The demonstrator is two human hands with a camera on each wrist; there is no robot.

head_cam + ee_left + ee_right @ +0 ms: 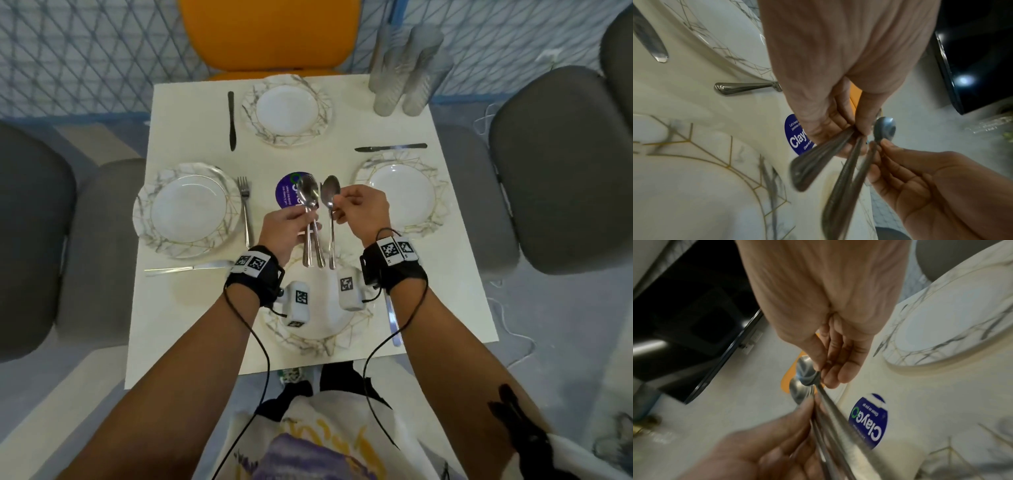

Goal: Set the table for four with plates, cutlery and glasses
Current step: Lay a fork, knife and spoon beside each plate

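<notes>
Over the middle of the white table [342, 113], my left hand [301, 219] grips a small bundle of metal spoons [310, 219] by the handles, bowls pointing away. My right hand [342, 202] pinches one more spoon [331, 205] at its neck, right beside the bundle. The left wrist view shows my left hand's fingers [838, 126] curled round the handles [818, 162] and the single spoon's bowl [884, 128]. In the right wrist view my right hand's fingertips [828, 374] pinch below that bowl [807, 368]. Plates lie far [286, 109], left [186, 209], right [400, 195] and near [318, 329].
Knives lie by the far plate [232, 120], above the right plate [390, 148], left of the near plate [188, 269] and at its right [392, 318]. A fork [246, 209] lies beside the left plate. Stacked glasses [404, 68] stand back right. A blue sticker [287, 188] marks the centre.
</notes>
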